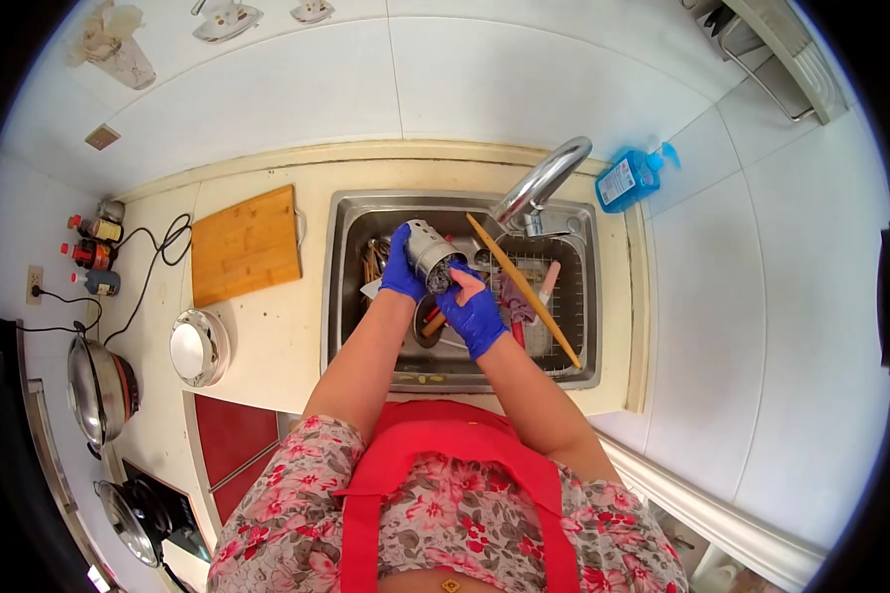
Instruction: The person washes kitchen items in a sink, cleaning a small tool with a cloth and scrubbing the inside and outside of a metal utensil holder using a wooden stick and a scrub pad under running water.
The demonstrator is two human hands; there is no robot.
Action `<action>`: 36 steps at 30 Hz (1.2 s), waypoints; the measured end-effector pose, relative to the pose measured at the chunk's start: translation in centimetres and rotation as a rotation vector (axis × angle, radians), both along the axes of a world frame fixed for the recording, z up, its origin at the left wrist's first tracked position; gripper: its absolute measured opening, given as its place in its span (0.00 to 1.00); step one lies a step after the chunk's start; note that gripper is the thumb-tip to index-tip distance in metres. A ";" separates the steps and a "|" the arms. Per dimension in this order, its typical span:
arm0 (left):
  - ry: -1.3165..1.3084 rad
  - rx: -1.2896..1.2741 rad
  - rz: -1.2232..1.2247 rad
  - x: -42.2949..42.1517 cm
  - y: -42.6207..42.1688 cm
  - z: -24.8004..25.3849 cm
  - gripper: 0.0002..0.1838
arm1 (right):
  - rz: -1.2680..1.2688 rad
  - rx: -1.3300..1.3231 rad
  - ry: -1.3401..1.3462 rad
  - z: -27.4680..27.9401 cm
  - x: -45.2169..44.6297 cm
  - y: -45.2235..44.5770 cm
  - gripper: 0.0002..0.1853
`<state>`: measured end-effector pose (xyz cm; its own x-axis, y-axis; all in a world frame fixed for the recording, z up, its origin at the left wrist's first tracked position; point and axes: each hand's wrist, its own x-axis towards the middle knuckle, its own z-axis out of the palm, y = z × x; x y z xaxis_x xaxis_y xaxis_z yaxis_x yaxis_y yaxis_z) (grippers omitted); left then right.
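Observation:
My left hand (400,267), in a blue glove, grips a stainless steel utensil holder (428,247) with holes in its side. It is tilted above the sink (334,296), its lower end towards me. My right hand (473,314), also blue-gloved, is curled at that end; a pinkish patch shows at its thumb. Dark, glinting texture fills the end, and I cannot tell whether it is a scrubber or the holder itself. Below my hands are chopsticks (374,259) and other utensils. A wooden rolling pin (526,293) lies slanted across a wire rack (541,338).
A chrome faucet (549,183) arches over the sink's back right, with a blue soap bottle (626,183) beside it. Left on the counter are a cutting board (245,245), stacked bowls (199,348), a black cord (148,282), several sauce bottles (93,255) and a lidded pan (99,390).

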<state>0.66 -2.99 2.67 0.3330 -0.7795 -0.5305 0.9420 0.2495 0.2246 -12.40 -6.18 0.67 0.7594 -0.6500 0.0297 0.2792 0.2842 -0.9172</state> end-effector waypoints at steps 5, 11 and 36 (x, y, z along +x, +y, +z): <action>-0.009 -0.077 0.026 0.0 0.3 0.5 0.31 | -0.072 0.382 -0.110 3.8 1.1 0.5 0.13; 0.009 -0.109 -0.041 -1.9 -0.1 0.6 0.31 | 0.045 -0.259 0.074 5.9 1.3 -1.6 0.16; 0.085 0.047 -0.225 0.3 -0.1 -0.2 0.26 | 0.184 -0.430 0.129 5.8 -0.6 -1.8 0.28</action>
<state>0.95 -3.09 2.51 0.1063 -0.8030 -0.5865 0.9887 0.0225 0.1483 -12.95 -8.00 6.45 0.8758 -0.4537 0.1646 0.1363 -0.0946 -0.9861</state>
